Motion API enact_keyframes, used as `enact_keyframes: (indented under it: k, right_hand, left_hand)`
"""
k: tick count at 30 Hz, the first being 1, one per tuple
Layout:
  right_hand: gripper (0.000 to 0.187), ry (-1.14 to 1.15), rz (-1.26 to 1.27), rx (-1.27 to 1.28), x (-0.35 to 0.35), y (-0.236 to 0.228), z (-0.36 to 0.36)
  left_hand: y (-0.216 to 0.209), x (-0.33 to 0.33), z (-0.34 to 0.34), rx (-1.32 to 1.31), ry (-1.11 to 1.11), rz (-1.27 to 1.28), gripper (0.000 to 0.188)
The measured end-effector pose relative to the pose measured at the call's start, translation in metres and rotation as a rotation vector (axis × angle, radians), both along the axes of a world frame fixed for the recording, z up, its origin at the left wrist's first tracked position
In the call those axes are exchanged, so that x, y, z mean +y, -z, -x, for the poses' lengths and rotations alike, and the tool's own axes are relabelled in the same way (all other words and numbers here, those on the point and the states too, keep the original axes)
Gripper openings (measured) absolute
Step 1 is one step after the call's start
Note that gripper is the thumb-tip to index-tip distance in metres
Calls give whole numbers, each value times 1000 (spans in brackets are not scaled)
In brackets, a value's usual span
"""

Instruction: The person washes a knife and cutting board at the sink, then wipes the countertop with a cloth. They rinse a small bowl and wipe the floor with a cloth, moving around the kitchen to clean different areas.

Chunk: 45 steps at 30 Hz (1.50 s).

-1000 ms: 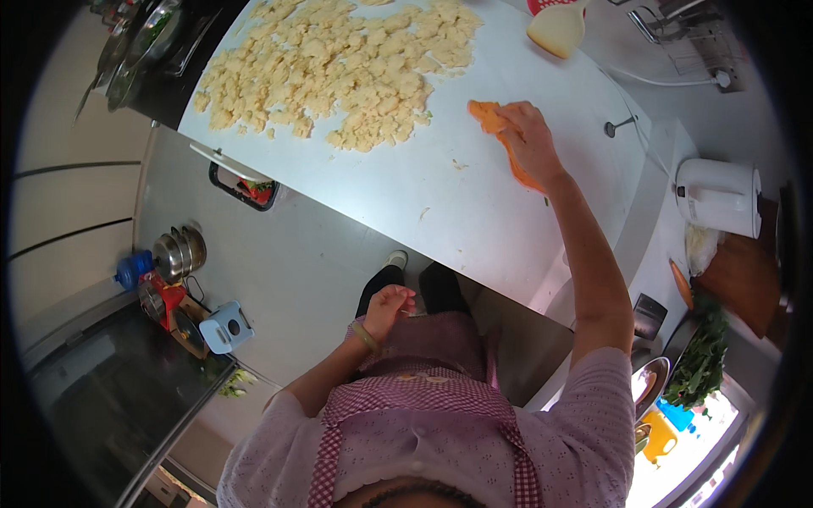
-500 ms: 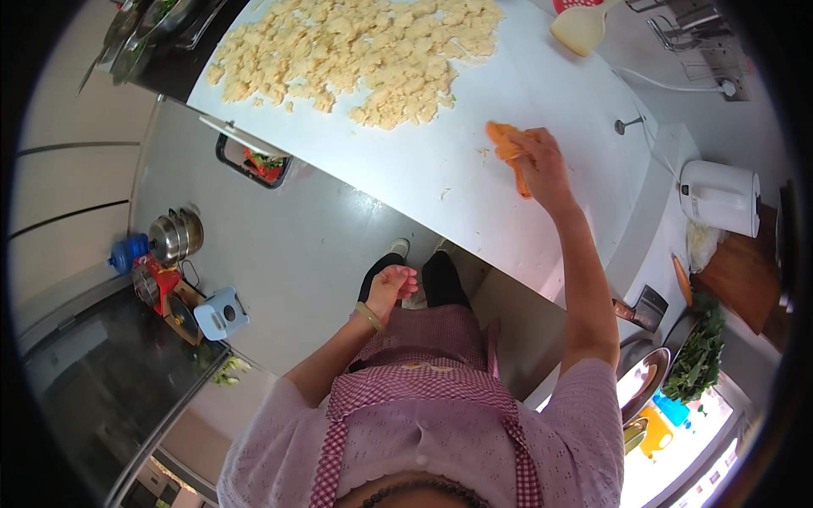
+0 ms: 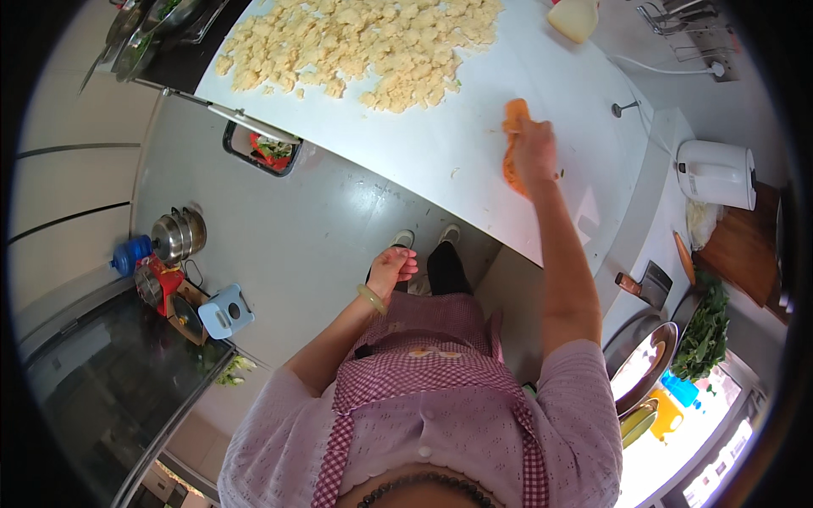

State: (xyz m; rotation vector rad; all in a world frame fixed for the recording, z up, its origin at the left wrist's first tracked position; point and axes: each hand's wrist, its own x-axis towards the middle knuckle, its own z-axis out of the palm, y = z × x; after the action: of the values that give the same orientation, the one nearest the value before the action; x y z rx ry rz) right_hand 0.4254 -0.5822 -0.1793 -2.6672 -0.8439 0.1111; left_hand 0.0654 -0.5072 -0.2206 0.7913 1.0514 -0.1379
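Observation:
My right hand (image 3: 536,154) presses down on an orange cloth (image 3: 516,110) on the white countertop (image 3: 457,140). The cloth is bunched under my fingers and sticks out at the far and left sides of the hand. A few small crumbs lie near it. Farther off to the left, pale yellow crumbly lumps (image 3: 356,51), like dough or mash, are spread in a wide layer. My left hand (image 3: 393,268) hangs in front of my apron, away from the counter, with its fingers curled in and nothing visible in them.
Below the counter's front edge stands a black-rimmed bin (image 3: 267,151) with scraps. To the right are a white kettle (image 3: 716,173), a cleaver (image 3: 652,284) and leafy greens (image 3: 699,339). A pale spatula (image 3: 574,19) lies at the far right. Steel pots (image 3: 179,234) are at the left.
My right hand and the cloth have shifted slightly, the forearm swinging left. The left hand stays curled at nearly the same place. The whole view has tilted a little.

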Motion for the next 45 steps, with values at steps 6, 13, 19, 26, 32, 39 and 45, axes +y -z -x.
enact_keyframes:
  k: [6, 13, 19, 26, 32, 39, 45]
  right_hand:
    - [43, -246, -105, -92, 19, -48, 90]
    - [43, -196, 57, -234, 10, 24, 80]
    - [34, -148, 82, -240, 1, -4, 58]
    - [39, -20, 293, -75, 9, 1, 6]
    - [42, -210, 386, -170, 13, 9, 47]
    - [38, -306, 294, 2, 63, -9, 43]
    - [43, -71, 264, -3, 82, -5, 19]
  left_hand:
    - [12, -8, 12, 25, 13, 8, 22]
    - [8, -1, 9, -8, 52, 29, 21]
    - [12, -4, 12, 55, 53, 57, 20]
    - [7, -3, 0, 26, 92, 68, 20]
    - [18, -8, -5, 40, 81, 101, 20]
    - [10, -10, -20, 14, 111, 80, 20]
    - [13, -6, -18, 56, 132, 128, 20]
